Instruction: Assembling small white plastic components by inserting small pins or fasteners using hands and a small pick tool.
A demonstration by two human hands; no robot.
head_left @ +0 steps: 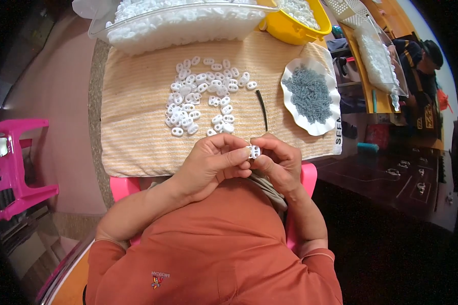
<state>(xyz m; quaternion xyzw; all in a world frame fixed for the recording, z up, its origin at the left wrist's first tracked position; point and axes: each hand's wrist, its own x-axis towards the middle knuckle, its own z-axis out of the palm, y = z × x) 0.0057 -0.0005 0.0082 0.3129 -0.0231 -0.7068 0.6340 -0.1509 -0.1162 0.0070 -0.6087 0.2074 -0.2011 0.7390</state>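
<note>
Close in front of my body, a small white plastic piece with holes (255, 151) is pinched between the fingertips of both hands. My left hand (216, 161) grips it from the left with thumb and forefinger, and my right hand (280, 161) from the right. Beyond my left hand, several white oval two-hole plastic pieces (201, 88) lie loosely heaped on a striped towel (137, 112). A thin black rod or tube (262, 110) rests on the towel past my right hand. To its right is a white scalloped dish (310, 129) of small grey pieces (308, 94), perhaps springs.
A clear bin (183, 33) full of white pieces stands at the far edge, beside a yellow basin (290, 28) of pale pieces. Pink stool (20, 168) at left. Another clear container (379, 58) and a person (417, 61) at far right. Dark cabinet (381, 173) at right.
</note>
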